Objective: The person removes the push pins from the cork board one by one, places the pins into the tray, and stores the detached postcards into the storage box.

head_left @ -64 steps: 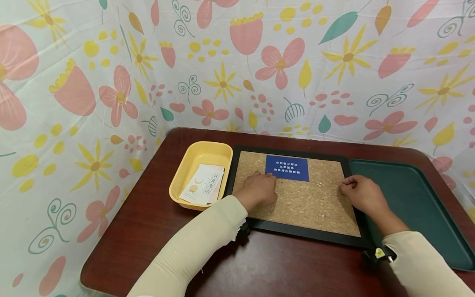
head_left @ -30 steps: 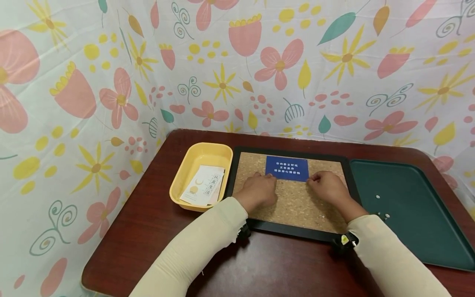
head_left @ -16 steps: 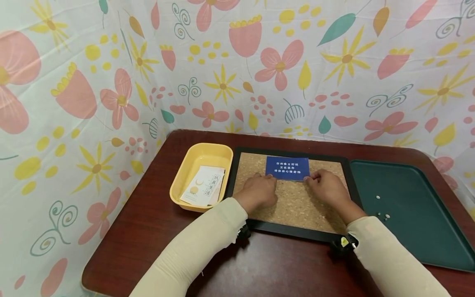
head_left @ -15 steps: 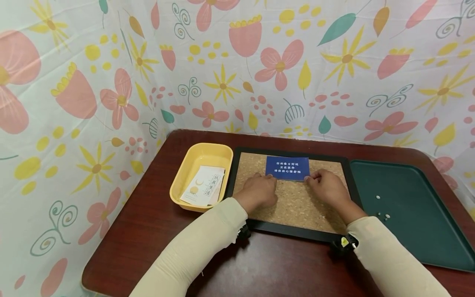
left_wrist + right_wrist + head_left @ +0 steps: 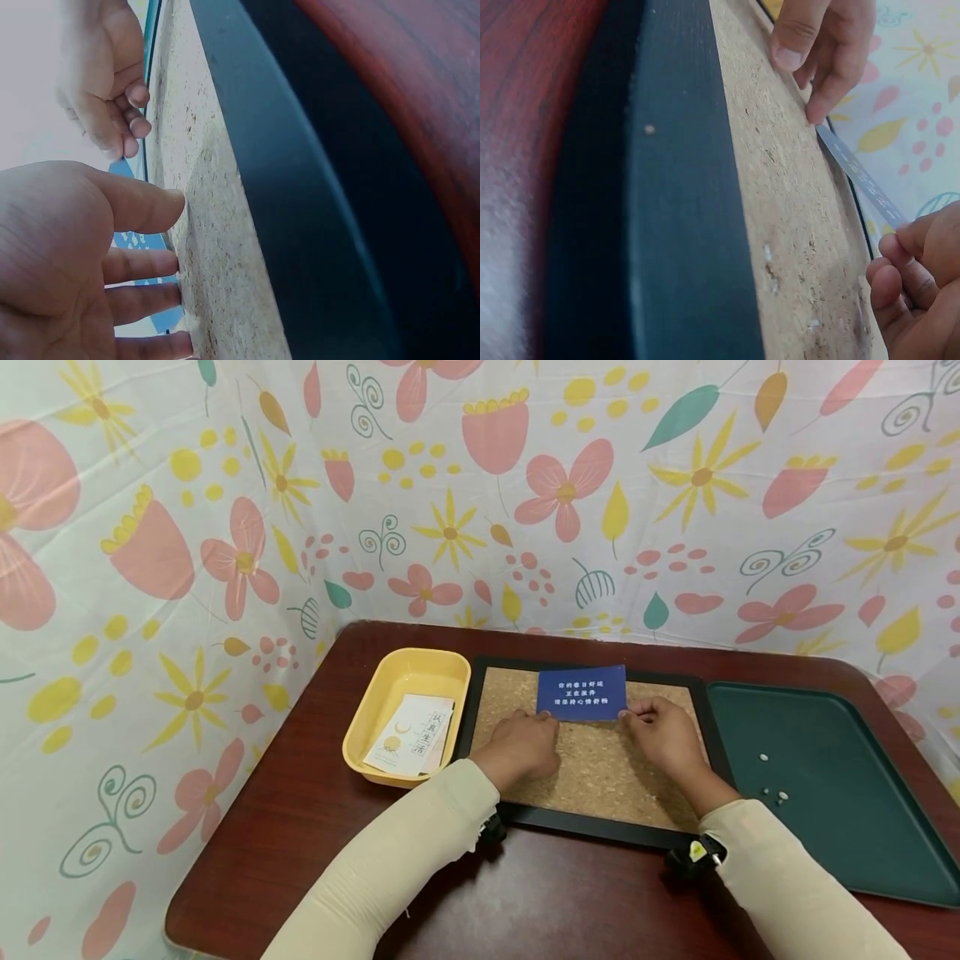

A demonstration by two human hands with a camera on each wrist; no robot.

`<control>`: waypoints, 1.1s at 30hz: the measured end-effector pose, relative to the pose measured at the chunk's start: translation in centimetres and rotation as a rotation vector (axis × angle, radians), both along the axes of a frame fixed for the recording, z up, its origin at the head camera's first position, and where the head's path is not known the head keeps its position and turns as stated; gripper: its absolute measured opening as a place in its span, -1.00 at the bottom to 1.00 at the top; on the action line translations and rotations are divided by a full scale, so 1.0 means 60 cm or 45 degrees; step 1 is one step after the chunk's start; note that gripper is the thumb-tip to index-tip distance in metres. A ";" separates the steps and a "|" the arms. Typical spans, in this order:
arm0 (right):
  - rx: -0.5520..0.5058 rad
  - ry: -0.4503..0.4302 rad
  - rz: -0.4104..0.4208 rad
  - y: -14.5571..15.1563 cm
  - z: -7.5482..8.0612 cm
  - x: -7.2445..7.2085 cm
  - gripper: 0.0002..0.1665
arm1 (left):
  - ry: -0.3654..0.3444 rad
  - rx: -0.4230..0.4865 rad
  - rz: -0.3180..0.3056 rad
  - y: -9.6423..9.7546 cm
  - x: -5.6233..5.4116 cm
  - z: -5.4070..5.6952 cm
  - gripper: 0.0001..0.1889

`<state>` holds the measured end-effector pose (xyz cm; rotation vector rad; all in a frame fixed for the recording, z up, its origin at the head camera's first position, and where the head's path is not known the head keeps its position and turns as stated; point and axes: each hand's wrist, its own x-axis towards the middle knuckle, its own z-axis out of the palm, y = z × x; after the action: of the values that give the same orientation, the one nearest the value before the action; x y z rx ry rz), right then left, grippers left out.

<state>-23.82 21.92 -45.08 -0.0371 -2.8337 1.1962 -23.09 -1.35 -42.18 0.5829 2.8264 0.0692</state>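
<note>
A blue card [image 5: 582, 693] with white printed characters is at the top of a black-framed cork board [image 5: 585, 785]. My right hand [image 5: 663, 739] pinches its lower right corner between thumb and finger. That side of the card is raised off the cork, which the right wrist view shows as a slanted card edge [image 5: 859, 176]. My left hand [image 5: 523, 745] rests on the cork at the card's lower left corner. Seen from the left wrist, the left hand's fingers [image 5: 142, 300] are straight, their tips against the cork.
Left of the board stands a yellow bin [image 5: 363, 714] with a few printed cards [image 5: 408, 735] in it. To the right is a dark green tray [image 5: 847, 827] bearing several small pins [image 5: 782, 796]. A floral curtain [image 5: 465, 527] hangs behind the brown table [image 5: 315, 827].
My right hand has moved left from the board's right edge to the card's lower right corner and has lifted that side. The left hand has stayed in place.
</note>
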 end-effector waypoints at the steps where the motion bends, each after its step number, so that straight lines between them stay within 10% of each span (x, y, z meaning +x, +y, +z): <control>1: -0.046 -0.024 -0.005 0.000 -0.002 0.000 -0.62 | -0.002 0.000 -0.001 -0.001 0.000 -0.001 -0.44; 19: -0.539 -0.246 -0.137 -0.004 -0.001 0.007 -0.51 | 0.115 0.142 -0.047 -0.013 0.001 -0.009 -0.50; 33: -0.626 -0.275 -0.191 -0.007 0.007 0.016 -0.46 | 0.180 0.402 -0.050 -0.048 0.017 0.055 -0.53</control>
<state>-22.86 21.50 -44.67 -0.4165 -2.5600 1.9138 -22.08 -4.24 -38.87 0.7358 2.9600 0.4930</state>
